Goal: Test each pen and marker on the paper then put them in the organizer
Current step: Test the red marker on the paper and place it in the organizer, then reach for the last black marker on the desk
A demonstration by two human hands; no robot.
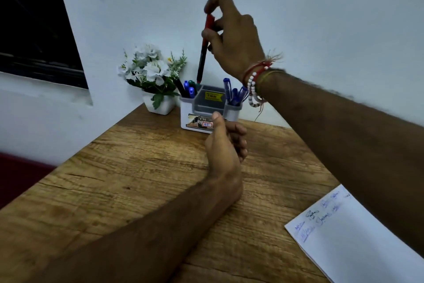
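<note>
Red marker (204, 51): pinched upright by right hand (234, 39), poised over left compartment of organizer (206, 108). Pens (234, 94) already stowed; paper (358, 237) scribbled. Left hand (226, 145) loosely curled, empty. Completion judged near.

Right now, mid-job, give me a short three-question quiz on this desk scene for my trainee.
1. True or false: the right hand holds the red-capped marker upright over the left compartment of the organizer.
2. Multiple choice: what stands directly left of the organizer? A) a flower pot B) a mug C) a lamp
3. Fill in: the left hand, resting on the table in front of the organizer, holds ____.
Key: 1 true; 2 A; 3 nothing.
</note>
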